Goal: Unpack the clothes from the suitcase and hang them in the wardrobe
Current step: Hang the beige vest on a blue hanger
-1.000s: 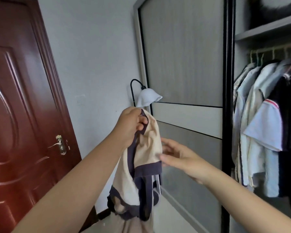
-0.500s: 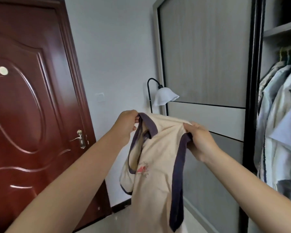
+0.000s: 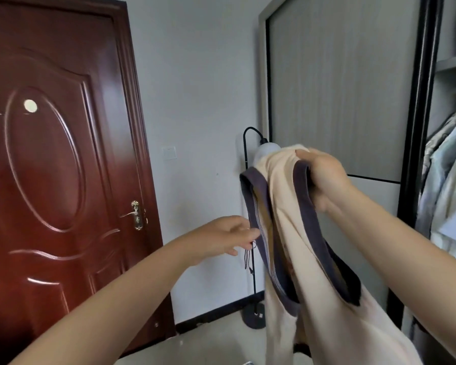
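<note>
I'm looking at a home bedroom: a red-brown panelled door (image 3: 50, 167) with a brass handle (image 3: 136, 214), a wall switch (image 3: 169, 153), a floor lamp (image 3: 250, 233), and a sliding-door wardrobe (image 3: 340, 88) with shirts (image 3: 448, 175) hanging inside.

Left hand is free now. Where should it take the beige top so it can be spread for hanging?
Probably the dark-trimmed strap loop nearest the left hand, coming from the left. The right hand holds the beige top by the other strap, so this loop hangs open and unobstructed.
</note>
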Demonstrator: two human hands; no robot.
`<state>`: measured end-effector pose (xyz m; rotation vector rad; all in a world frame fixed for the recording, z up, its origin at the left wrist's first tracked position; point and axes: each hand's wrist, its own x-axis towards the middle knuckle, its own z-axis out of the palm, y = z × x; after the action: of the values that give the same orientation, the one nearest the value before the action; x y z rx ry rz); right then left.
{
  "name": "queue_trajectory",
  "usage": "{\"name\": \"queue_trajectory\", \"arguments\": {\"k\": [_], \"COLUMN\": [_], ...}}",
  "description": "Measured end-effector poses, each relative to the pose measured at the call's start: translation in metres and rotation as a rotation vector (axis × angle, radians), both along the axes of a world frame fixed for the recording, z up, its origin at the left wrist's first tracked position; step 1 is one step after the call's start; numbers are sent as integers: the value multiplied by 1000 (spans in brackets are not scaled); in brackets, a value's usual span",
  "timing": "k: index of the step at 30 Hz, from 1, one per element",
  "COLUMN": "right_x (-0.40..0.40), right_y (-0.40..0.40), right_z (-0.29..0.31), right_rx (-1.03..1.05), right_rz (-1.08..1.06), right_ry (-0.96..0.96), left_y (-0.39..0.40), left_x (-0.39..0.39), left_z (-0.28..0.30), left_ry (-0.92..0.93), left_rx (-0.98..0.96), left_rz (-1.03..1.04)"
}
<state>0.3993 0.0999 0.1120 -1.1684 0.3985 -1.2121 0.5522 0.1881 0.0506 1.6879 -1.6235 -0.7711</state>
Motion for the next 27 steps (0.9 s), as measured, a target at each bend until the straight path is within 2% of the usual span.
{"name": "queue_trajectory", "arguments": {"k": [2, 5, 9, 11, 14, 16, 20, 22, 27], "right_x": [1, -1, -12, -21, -39, -50, -65, -75, -124], "right_y": [3, 3, -7, -13, -24, -32, -41, -38, -32], "right_z": [10, 20, 20, 17, 9, 1, -15, -23, -61], "right_rx": [-14, -17, 42, 80, 129, 172, 196, 165, 112], "right_rz": [11, 3, -15, -63, -169, -234, -423, -480, -483], "right_ry": [-109, -242, -346, -352, -355, -306, -187, -107, 155], "left_y": [-2, -7, -14, -15, -11, -11, -23, -36, -103], "left_x": [-9, -25, -23, -9, 13, 23, 30, 32, 4], "left_z": [-2, -14, -26, -25, -23, -24, -22, -22, -25], "left_ry": [-75, -56, -164, -91, 36, 15, -162, -186, 86], "left_rx": [-2, -72, -210, -210, -147, -75, -40, -60, -26], "left_rz": [2, 45, 283, 330, 237, 205, 321, 402, 462]}}
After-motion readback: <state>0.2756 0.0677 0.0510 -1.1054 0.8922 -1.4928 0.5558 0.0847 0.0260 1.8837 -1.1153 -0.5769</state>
